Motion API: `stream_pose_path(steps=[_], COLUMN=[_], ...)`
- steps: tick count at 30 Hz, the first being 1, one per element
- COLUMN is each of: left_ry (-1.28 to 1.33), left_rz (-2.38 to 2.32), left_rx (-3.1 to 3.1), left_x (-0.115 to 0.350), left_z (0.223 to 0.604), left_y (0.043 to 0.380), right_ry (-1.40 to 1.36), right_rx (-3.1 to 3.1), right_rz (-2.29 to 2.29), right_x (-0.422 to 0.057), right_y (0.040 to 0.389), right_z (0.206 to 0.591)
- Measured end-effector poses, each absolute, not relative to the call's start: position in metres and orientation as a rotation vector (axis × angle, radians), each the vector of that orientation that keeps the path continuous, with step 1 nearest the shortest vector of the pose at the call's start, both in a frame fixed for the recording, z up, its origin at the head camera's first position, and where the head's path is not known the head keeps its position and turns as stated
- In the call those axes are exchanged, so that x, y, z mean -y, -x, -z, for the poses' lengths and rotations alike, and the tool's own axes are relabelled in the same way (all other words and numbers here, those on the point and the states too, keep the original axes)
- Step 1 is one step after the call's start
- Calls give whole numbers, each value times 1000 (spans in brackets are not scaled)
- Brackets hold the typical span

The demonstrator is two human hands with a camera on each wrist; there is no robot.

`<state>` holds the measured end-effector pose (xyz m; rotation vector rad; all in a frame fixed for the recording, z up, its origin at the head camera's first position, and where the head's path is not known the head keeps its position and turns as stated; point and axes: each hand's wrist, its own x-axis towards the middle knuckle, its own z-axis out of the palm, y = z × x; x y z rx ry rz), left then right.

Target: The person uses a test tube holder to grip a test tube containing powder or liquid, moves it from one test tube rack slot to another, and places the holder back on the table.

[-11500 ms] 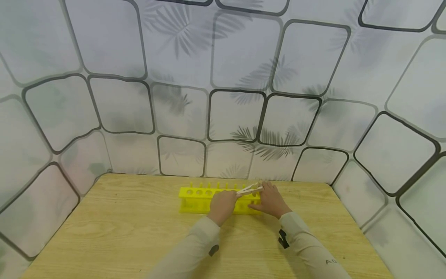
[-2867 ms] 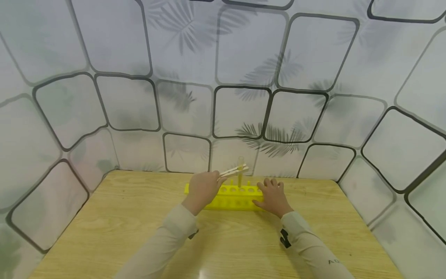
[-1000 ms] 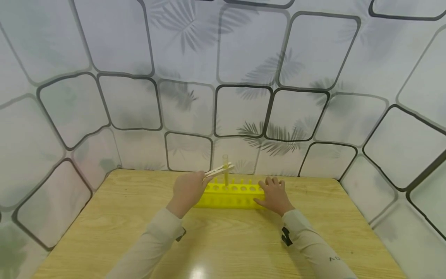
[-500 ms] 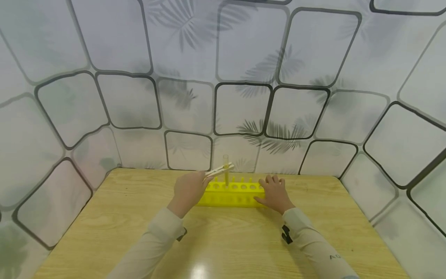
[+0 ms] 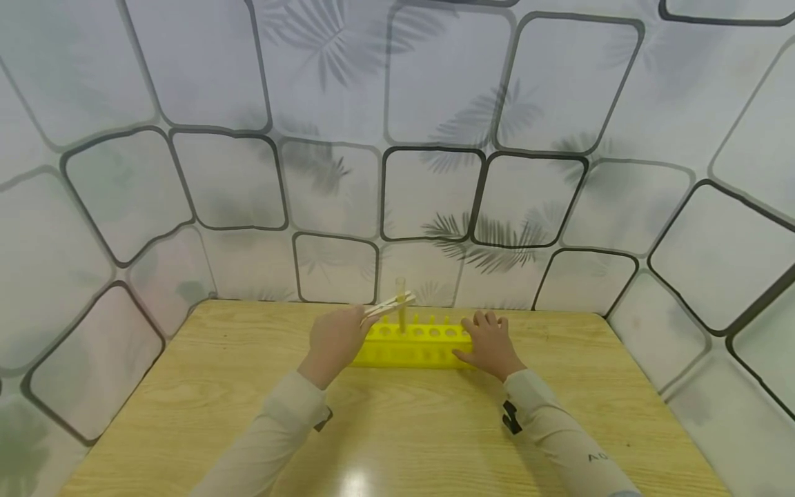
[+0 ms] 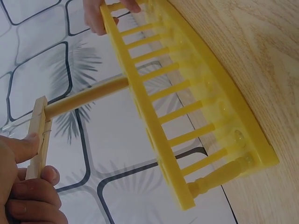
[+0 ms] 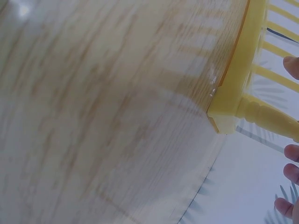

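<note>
My left hand (image 5: 335,342) grips a pale wooden test tube clamp (image 5: 385,305), thumb on one side and curled fingers on the other in the left wrist view. The clamp's far end is round a test tube (image 5: 401,317) with yellowish contents, near its top. The tube stands almost upright over the yellow test tube rack (image 5: 410,352), its lower end right at the top plate, a few holes from the left. My right hand (image 5: 491,345) holds the rack's right end, thumb in front and fingers over the top. In the right wrist view only its fingertips (image 7: 290,170) show.
The rack stands near the back of a wood-grain table (image 5: 397,428), with a row of pegs along its rear. Behind and at both sides rises a patterned cloth backdrop (image 5: 428,200). The table's back edge lies close behind the rack.
Since the earliest frame my left hand has brought the clamp from the rack's right end leftward, with the tube raised in it. Over the last second there is hardly any movement; the right hand stays.
</note>
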<state>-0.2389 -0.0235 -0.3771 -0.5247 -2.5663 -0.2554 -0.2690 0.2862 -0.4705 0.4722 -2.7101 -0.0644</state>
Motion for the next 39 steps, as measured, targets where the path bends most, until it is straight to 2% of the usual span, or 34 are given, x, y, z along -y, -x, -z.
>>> stream_pose_path(steps=[39], left_ry=[528], left_rz=[180], left_rx=[2653], left_x=[23], left_z=[399], left_y=[244], right_ry=[-487], right_rx=[2695], right_rz=[77], right_x=[-288], right_y=[270], right_z=[470])
